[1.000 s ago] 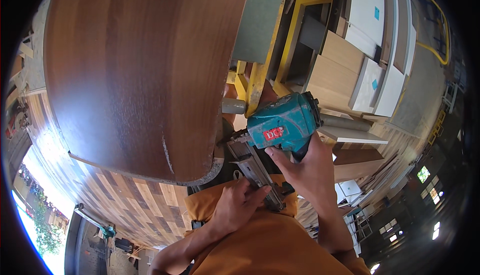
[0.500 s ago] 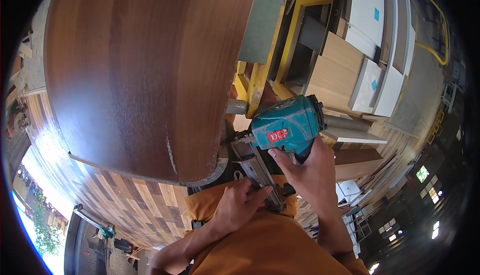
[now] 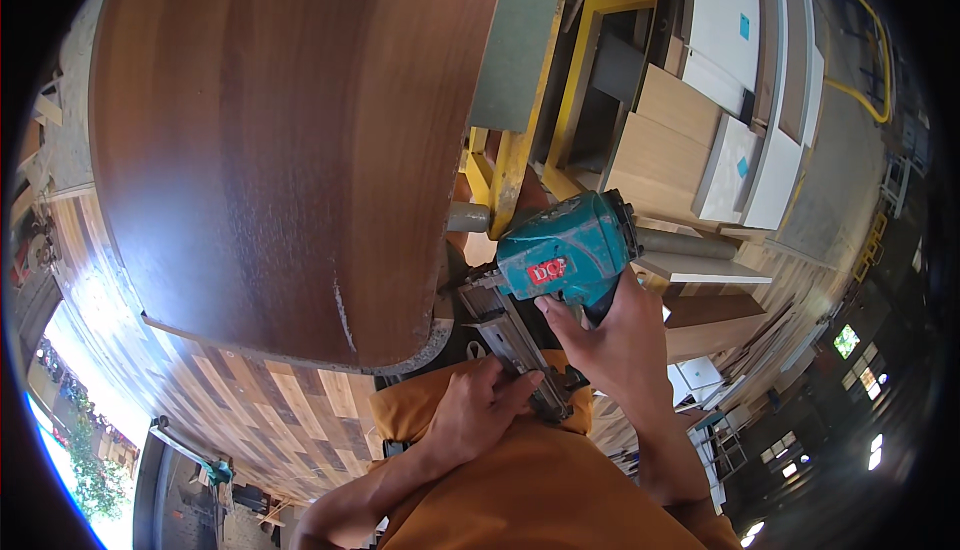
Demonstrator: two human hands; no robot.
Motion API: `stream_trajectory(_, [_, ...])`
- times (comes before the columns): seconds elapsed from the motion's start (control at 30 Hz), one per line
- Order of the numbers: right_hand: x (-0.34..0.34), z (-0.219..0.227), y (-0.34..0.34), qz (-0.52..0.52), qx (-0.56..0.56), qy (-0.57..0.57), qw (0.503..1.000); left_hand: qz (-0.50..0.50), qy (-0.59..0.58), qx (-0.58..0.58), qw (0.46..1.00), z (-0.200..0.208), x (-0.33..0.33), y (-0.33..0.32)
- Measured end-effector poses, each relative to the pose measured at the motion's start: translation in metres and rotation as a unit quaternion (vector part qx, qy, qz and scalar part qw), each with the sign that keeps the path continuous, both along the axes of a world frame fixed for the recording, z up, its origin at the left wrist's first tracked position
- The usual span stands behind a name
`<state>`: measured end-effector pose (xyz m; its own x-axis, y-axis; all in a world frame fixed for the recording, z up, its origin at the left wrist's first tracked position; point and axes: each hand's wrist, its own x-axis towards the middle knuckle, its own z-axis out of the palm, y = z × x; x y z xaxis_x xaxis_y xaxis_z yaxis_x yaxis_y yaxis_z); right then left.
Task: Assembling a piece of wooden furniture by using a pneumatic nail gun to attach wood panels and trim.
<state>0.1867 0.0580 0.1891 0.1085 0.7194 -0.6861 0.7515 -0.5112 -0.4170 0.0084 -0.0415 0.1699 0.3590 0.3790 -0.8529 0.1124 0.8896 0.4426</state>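
A teal nail gun (image 3: 565,247) with a grey metal magazine is in front of my body, its nose at the rounded corner edge of a large brown wood-grain board (image 3: 290,150). My right hand (image 3: 618,335) is wrapped round the gun's handle. Lower down, my left hand (image 3: 478,402) is closed round the magazine (image 3: 522,355), thumb lying along it. Whether the nose touches the board's edge I cannot tell. A long pale scratch runs down the board's surface near that corner.
A yellow metal frame (image 3: 512,175) with a grey-green panel (image 3: 520,50) stands right of the board. Beyond it are stacked wooden and white panels (image 3: 725,10). A grey roller (image 3: 468,217) sits beside the board's edge. The floor has multicoloured wood planks (image 3: 270,400).
The nail gun and my right hand have shifted very slightly left in the picture, along with the surroundings on the right. Both hands keep their hold.
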Motion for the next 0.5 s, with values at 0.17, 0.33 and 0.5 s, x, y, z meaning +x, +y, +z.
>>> stream_trajectory(0.17, [0.005, -0.008, 0.001, -0.036, -0.028, 0.02, 0.999, -0.05, 0.05, 0.052, 0.996, 0.002, 0.0, 0.006])
stream_trajectory(0.33, [0.02, -0.016, -0.01, -0.068, -0.02, 0.061, 0.996, -0.276, 0.204, 0.287, 0.894, 0.043, -0.023, 0.043])
stream_trajectory(0.5, [0.03, -0.014, -0.017, -0.108, -0.065, 0.052, 0.991, -0.38, 0.357, 0.361, 0.773, 0.039, -0.039, 0.084])
